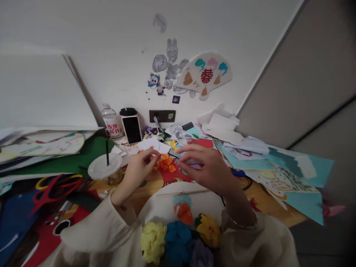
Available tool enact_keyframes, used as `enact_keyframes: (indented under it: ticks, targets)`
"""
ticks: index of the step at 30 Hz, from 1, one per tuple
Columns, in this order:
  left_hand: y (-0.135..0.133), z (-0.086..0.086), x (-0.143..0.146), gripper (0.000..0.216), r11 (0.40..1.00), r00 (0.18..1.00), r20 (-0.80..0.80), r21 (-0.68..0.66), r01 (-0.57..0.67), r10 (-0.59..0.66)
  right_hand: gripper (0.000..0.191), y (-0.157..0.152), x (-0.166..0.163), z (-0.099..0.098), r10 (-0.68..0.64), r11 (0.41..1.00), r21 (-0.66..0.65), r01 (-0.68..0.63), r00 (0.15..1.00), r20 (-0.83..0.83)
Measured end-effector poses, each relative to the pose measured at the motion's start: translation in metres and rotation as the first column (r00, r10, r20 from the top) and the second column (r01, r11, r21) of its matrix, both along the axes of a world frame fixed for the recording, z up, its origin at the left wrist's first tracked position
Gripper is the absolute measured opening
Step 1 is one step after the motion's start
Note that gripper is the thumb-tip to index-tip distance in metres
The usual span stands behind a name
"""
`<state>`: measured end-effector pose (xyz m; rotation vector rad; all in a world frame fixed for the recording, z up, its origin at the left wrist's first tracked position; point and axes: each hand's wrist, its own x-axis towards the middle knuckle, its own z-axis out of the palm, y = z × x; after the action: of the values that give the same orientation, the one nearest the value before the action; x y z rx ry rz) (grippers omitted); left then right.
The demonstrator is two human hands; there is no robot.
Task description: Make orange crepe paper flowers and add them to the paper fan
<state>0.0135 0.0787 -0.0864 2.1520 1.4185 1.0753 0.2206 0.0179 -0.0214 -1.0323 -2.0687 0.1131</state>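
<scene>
A crumpled orange crepe-paper flower is pinched at its left edge between the thumb and fingers of my left hand. To its right, my right hand hovers with curved fingers spread apart, and I see nothing held in them. Beneath both hands lies red paper on the wooden table. Close to my body is a white rounded board. At its near edge sit a pale yellow paper flower, a blue one, an amber one and a small orange piece.
A lidded cup with a black straw stands beside my left forearm. Behind it are a water bottle and a black-lidded cup. Red-framed glasses lie left; blue sheets overhang the right edge. Paper scraps crowd the back.
</scene>
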Motion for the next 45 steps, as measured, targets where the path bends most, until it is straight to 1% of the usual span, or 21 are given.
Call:
enact_keyframes:
  ticks: [1, 3, 5, 7, 9, 11, 13, 15, 17, 19, 22, 26, 28, 30, 31, 33, 36, 41, 45]
  targets:
    - [-0.004, 0.001, 0.001, 0.022, 1.0, 0.997, 0.074, 0.023, 0.012, -0.014, 0.008, 0.0, -0.003, -0.001, 0.029, 0.999, -0.04, -0.028, 0.999, 0.039]
    - [-0.011, 0.002, 0.003, 0.017, 0.995, 0.982, 0.187, 0.095, 0.019, -0.037, 0.01, -0.002, -0.008, -0.004, 0.088, 0.994, -0.076, -0.082, 0.993, 0.083]
    - [-0.017, 0.002, 0.005, 0.014, 0.988, 0.958, 0.279, 0.152, 0.026, -0.068, 0.011, -0.003, -0.014, -0.006, 0.126, 0.99, -0.076, -0.119, 0.987, 0.103]
    - [-0.022, 0.003, 0.008, 0.014, 0.986, 0.923, 0.373, 0.16, 0.039, -0.097, 0.012, -0.004, -0.017, -0.008, 0.15, 0.988, -0.066, -0.143, 0.982, 0.118]
    - [-0.026, 0.005, 0.012, 0.015, 0.99, 0.876, 0.47, 0.135, 0.052, -0.11, 0.012, -0.005, -0.019, -0.009, 0.179, 0.983, -0.055, -0.173, 0.976, 0.123]
    - [-0.03, 0.008, 0.016, 0.013, 0.993, 0.807, 0.579, 0.091, 0.076, -0.115, 0.011, -0.004, -0.019, -0.01, 0.212, 0.977, -0.043, -0.208, 0.97, 0.116]
    - [-0.031, 0.011, 0.018, 0.009, 0.991, 0.724, 0.681, 0.02, 0.129, -0.108, 0.011, -0.004, -0.019, -0.009, 0.235, 0.972, -0.028, -0.233, 0.967, 0.103]
    - [-0.032, 0.013, 0.017, 0.008, 0.977, 0.643, 0.76, -0.055, 0.206, -0.093, 0.01, -0.003, -0.019, -0.009, 0.248, 0.969, -0.011, -0.248, 0.964, 0.092]
    - [-0.032, 0.015, 0.016, 0.009, 0.955, 0.585, 0.806, -0.097, 0.28, -0.089, 0.01, -0.002, -0.019, -0.009, 0.25, 0.968, 0.011, -0.251, 0.965, 0.08]
    - [-0.031, 0.015, 0.014, 0.013, 0.937, 0.556, 0.825, -0.112, 0.332, -0.099, 0.012, -0.001, -0.019, -0.009, 0.233, 0.971, 0.029, -0.236, 0.97, 0.068]
    - [-0.03, 0.017, 0.014, 0.026, 0.906, 0.516, 0.851, -0.14, 0.4, -0.097, 0.013, 0.001, -0.019, -0.01, 0.212, 0.974, 0.07, -0.215, 0.976, 0.052]
    - [-0.031, 0.02, 0.017, 0.033, 0.862, 0.425, 0.905, -0.192, 0.469, -0.029, 0.012, 0.003, -0.019, -0.01, 0.233, 0.967, 0.089, -0.238, 0.971, 0.059]
    - [-0.032, 0.021, 0.017, 0.035, 0.813, 0.396, 0.918, -0.236, 0.531, 0.008, 0.011, 0.004, -0.019, -0.011, 0.239, 0.966, 0.09, -0.244, 0.969, 0.063]
    - [-0.033, 0.022, 0.017, 0.035, 0.772, 0.4, 0.916, -0.277, 0.572, 0.032, 0.01, 0.004, -0.019, -0.012, 0.234, 0.968, 0.082, -0.239, 0.97, 0.072]
    - [-0.033, 0.022, 0.017, 0.034, 0.775, 0.411, 0.911, -0.279, 0.568, 0.027, 0.01, 0.005, -0.018, -0.012, 0.232, 0.969, 0.073, -0.237, 0.97, 0.075]
    - [-0.032, 0.021, 0.017, 0.032, 0.821, 0.444, 0.896, -0.24, 0.518, -0.017, 0.01, 0.005, -0.016, -0.011, 0.237, 0.969, 0.06, -0.241, 0.969, 0.064]
    - [-0.031, 0.022, 0.016, 0.031, 0.881, 0.49, 0.866, -0.15, 0.449, -0.102, 0.008, 0.008, -0.012, -0.009, 0.261, 0.964, 0.055, -0.26, 0.965, -0.01]
    - [-0.033, 0.025, 0.015, 0.03, 0.921, 0.584, 0.788, -0.058, 0.384, -0.194, 0.016, 0.013, -0.007, -0.009, 0.29, 0.956, -0.002, -0.292, 0.951, -0.105]
    - [-0.034, 0.023, 0.015, 0.03, 0.926, 0.641, 0.728, -0.02, 0.377, -0.245, 0.022, 0.014, -0.006, -0.01, 0.352, 0.925, -0.085, -0.371, 0.919, -0.176]
